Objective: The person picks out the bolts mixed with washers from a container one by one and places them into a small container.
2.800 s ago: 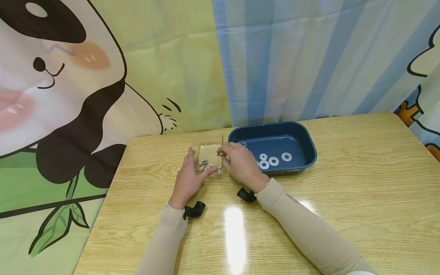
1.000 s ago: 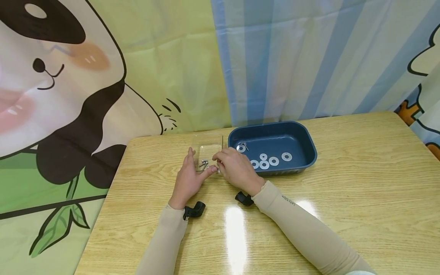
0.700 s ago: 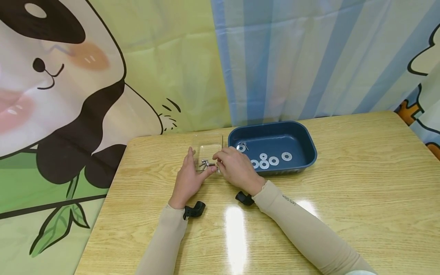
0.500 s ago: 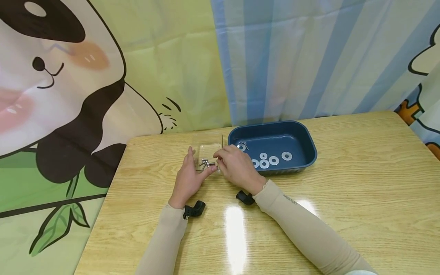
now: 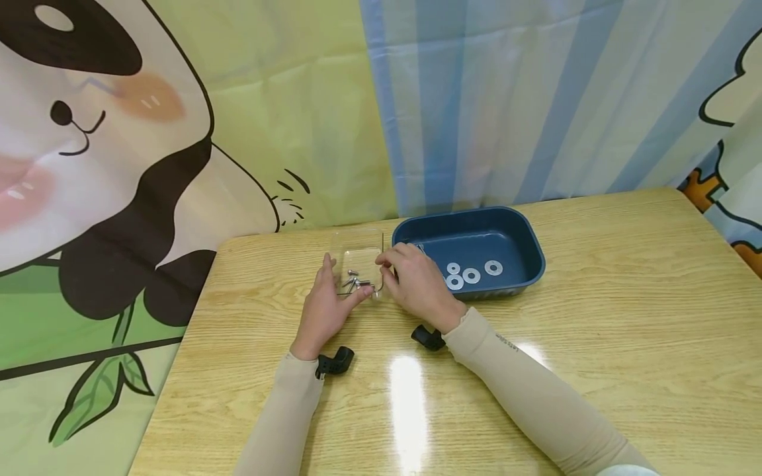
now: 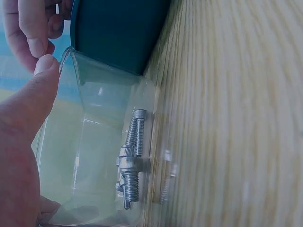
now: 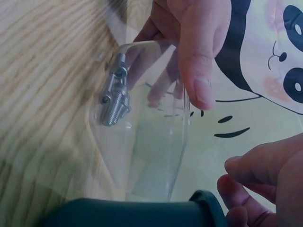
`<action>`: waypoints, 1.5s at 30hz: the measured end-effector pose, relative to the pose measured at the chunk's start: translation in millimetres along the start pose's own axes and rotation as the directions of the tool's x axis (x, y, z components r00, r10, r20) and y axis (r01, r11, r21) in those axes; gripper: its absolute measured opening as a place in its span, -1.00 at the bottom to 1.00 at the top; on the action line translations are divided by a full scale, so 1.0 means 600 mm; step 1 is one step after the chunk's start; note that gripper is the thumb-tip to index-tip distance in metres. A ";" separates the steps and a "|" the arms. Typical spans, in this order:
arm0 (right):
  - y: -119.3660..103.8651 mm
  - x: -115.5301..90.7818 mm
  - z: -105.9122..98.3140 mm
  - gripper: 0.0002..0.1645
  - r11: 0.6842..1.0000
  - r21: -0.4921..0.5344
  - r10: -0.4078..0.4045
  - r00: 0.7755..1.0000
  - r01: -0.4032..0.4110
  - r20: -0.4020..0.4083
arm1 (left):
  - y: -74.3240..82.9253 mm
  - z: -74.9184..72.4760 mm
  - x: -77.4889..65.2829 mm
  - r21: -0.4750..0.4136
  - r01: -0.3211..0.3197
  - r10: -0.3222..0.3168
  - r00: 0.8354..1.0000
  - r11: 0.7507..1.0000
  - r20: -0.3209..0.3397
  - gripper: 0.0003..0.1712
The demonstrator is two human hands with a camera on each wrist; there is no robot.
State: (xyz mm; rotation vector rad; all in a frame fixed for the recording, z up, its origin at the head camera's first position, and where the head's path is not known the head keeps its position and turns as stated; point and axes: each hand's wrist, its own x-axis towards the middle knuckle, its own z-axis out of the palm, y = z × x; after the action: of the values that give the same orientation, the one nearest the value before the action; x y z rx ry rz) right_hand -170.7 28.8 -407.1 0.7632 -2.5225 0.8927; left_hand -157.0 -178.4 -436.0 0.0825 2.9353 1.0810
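Note:
A small clear plastic container point(image 5: 359, 256) stands on the wooden table point(image 5: 595, 317), just left of a dark blue tray point(image 5: 524, 246). Several short steel bolts point(image 5: 354, 283) lie in a heap on its floor, and they also show in the wrist views as bolts point(image 6: 132, 161) and bolts point(image 7: 113, 100). My left hand point(image 5: 329, 303) grips the container, with its thumb point(image 6: 28, 99) on the near rim and its fingers along the left wall. My right hand point(image 5: 415, 283) hovers between container and tray. Its curled fingertips point(image 7: 248, 177) have nothing visible between them.
Three flat steel washers point(image 5: 471, 274) lie in the blue tray; my right hand hides the tray's left end. Black wrist mounts point(image 5: 335, 362) sit under both wrists. A printed panda curtain point(image 5: 119, 165) hangs close behind the table's far edge.
My right hand has drawn back from the container's near corner toward the tray's left end. More bolts lie in the container than 2.8 s ago. The left hand has stayed put.

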 end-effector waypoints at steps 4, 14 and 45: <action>0.004 0.000 -0.004 -0.85 1.000 -0.007 0.021 0.999 -0.021 -0.028 | -0.001 0.000 -0.001 -0.010 0.010 -0.010 1.000 1.000 0.008 0.42; 0.018 0.003 -0.011 -0.82 0.995 -0.008 0.102 0.995 -0.102 -0.019 | -0.002 -0.004 -0.004 -0.022 0.016 -0.016 1.000 1.000 0.022 0.44; 0.066 0.009 -0.034 -0.73 0.953 -0.137 0.280 0.959 -0.272 0.048 | -0.002 0.001 0.000 -0.027 0.009 -0.008 1.000 1.000 0.011 0.44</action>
State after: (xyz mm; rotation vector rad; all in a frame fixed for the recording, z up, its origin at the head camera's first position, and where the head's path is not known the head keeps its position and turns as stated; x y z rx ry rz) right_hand -195.2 66.2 -407.7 0.4118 -2.7611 0.7894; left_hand -156.9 -178.9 -437.5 0.0752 2.9074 1.1157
